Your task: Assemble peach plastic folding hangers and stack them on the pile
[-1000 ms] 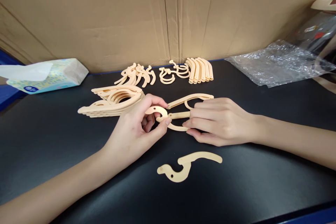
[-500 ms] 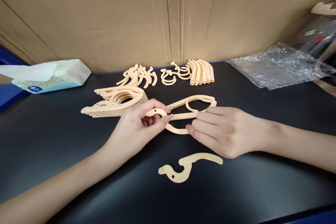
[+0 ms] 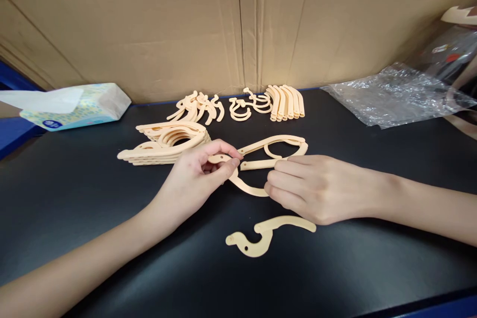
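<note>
My left hand (image 3: 206,169) pinches one end of a curved cream plastic hanger piece (image 3: 246,186) between thumb and fingers. Its far end runs under my right hand (image 3: 307,186), whose fingers are curled closed over it. Just beyond lies a partly joined folding hanger (image 3: 278,141), two hinged arms with a curved strip inside, on the black tabletop. The right hand covers part of its nearer arm. Closer to me rests a loose hook-shaped hanger part (image 3: 257,248) with a wavy arm and a small hole, touched by neither hand.
Left of centre is a stack of folded hangers (image 3: 149,153). Along the back lie hook parts (image 3: 196,104), curved strips (image 3: 240,115) and a row of arm parts (image 3: 285,102). A tissue pack (image 3: 89,107) sits left, a clear plastic bag (image 3: 383,97) right, before a cardboard wall (image 3: 149,25).
The curved piece has turned slightly between my hands, its middle now lower and its bend hidden more by the left fingers. Both hands have barely shifted. The other parts stay in place.
</note>
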A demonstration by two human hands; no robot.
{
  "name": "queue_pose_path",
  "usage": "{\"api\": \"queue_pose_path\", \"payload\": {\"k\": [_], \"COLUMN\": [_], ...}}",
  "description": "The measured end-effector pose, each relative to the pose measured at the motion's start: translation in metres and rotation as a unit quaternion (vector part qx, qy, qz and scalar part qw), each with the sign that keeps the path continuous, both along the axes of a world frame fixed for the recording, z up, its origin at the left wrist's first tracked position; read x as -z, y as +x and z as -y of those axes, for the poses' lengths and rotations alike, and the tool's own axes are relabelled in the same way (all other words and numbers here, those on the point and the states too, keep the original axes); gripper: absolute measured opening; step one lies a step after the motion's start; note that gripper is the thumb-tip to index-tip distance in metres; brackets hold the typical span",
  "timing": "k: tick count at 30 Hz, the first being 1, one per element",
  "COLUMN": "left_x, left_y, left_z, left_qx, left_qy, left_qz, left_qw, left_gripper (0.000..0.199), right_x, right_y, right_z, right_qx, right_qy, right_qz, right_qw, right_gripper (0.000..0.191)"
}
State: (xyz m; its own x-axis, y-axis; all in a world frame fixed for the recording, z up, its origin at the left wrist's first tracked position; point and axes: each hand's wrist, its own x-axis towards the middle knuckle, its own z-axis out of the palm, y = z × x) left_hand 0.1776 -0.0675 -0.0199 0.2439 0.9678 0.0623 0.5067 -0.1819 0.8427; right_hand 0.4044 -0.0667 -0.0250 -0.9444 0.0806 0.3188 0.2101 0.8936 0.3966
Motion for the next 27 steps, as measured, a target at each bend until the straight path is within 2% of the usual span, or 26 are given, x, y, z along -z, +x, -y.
{"api": "queue_pose_path", "payload": {"k": [12, 20, 27], "left_x": [0.002, 0.003, 0.004], "left_y": [-0.001, -0.001, -0.003], "left_z": [-0.001, -0.001, -0.001], "left_qx": [0.001, -0.004, -0.008], "left_qy": [-0.002, 0.017, 0.031], "left_qz": [0.01, -0.008, -0.024], "left_qw": [1.0, 1.0, 0.999], "left_gripper": [0.017, 0.018, 0.021], "right_x": [0.01, -0.001, -0.007], "right_y": [0.003, -0.001, -0.005], "right_z": [-0.008, 0.001, 0.006], "right_qx": [-0.004, -0.005, -0.015], "right_qy": [-0.009, 0.007, 0.07], "right_qz": [-0.069, -0.015, 0.039], "right_qw": [0.998, 1.0, 0.997], "right_gripper": [0.024, 0.025, 0.022]}}
